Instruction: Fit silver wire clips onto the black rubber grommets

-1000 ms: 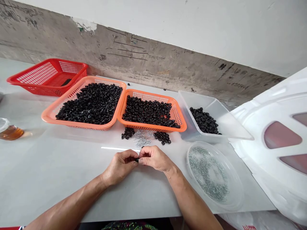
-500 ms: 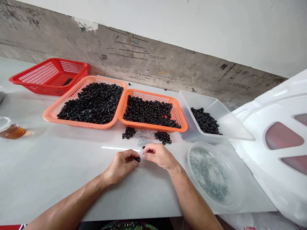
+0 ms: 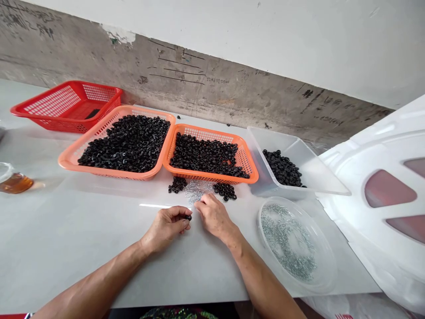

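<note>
My left hand [image 3: 166, 227] is closed in a pinch above the table, with a small round black plastic part [image 3: 188, 217] between thumb and fingertips. My right hand [image 3: 215, 218] reaches to the near edge of a scatter of tiny silver balls [image 3: 196, 188]. Its fingers are drawn together, and their tips are partly hidden, so anything between them does not show. Left of the silver balls lies a little heap of black parts [image 3: 177, 184]; on their right is a group of black rings [image 3: 225, 191].
Behind stand a large orange basket [image 3: 63, 161] and a smaller one [image 3: 254, 177], both holding black parts. A red basket [image 3: 43, 122] is far left. On the right are a clear bin [image 3: 322, 177] of black parts and a round lid [image 3: 332, 266] with tiny balls. A cup [image 3: 16, 181] stands left.
My right hand has turned and moved forward to the silver balls. A dark piece seen by its fingertips is no longer visible. My left hand keeps its pinch, slightly shifted.
</note>
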`<state>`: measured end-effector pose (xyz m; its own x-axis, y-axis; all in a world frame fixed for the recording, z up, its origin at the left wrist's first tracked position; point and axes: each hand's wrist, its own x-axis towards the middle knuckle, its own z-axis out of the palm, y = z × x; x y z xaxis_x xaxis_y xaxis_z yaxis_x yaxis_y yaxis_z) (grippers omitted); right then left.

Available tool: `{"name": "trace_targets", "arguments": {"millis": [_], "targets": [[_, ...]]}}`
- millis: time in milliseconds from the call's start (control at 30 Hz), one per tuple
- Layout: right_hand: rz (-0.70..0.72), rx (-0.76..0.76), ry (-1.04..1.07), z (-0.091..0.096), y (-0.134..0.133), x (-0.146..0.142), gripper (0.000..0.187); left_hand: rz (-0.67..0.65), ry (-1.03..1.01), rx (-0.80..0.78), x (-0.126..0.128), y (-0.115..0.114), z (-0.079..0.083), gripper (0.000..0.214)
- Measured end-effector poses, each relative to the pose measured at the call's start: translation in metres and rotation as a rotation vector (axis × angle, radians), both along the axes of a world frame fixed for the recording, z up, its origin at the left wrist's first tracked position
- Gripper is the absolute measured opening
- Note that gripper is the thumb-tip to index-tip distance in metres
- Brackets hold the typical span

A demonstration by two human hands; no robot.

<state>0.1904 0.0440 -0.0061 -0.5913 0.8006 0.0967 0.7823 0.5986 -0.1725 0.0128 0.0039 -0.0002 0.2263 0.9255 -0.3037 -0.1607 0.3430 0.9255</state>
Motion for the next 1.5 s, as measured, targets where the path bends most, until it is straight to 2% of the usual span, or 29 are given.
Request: {"name": "trace_targets", "arguments": {"millis": [233, 400, 500, 667, 833, 1000, 1233, 1367, 1500], "targets": [[0.012, -0.037, -0.046, -0.001, -0.002, -0.003, 0.015, -0.01, -0.002, 0.006, -0.001, 0.0, -0.001, 0.022], [-0.021, -0.049, -0.121, 0.001, -0.004, -0.005, 0.019, -0.023, 0.006, 0.013, -0.001, 0.0, -0.003, 0.027], [-0.045, -0.077, -0.107, 0.001, -0.004, -0.006, 0.015, -0.043, 0.014, 0.014, -0.001, 0.0, -0.004, 0.026], [-0.138, -0.2, 0.168, 0.004, -0.004, -0.006, 0.017, -0.07, 0.007, 0.001, -0.003, 0.001, -0.006, 0.021], [-0.102, -0.458, 0.497, 0.017, -0.006, -0.007, 0.021, -0.065, -0.046, 0.0, -0.005, 0.003, -0.009, 0.022], [-0.127, -0.629, 0.609, 0.026, -0.009, -0.009, 0.023, -0.06, -0.101, 0.013, -0.005, 0.002, -0.008, 0.018], [-0.128, -0.505, 0.673, 0.031, -0.014, -0.006, 0.026, -0.021, -0.103, -0.005, -0.004, 0.002, -0.005, 0.018], [-0.14, -0.409, 0.623, 0.034, -0.018, -0.009, 0.018, -0.029, -0.058, -0.005, -0.005, 0.003, -0.003, 0.02], [-0.111, -0.383, 0.591, 0.034, -0.02, -0.012, 0.014, -0.019, 0.001, 0.03, -0.003, 0.003, -0.003, 0.021]]}}
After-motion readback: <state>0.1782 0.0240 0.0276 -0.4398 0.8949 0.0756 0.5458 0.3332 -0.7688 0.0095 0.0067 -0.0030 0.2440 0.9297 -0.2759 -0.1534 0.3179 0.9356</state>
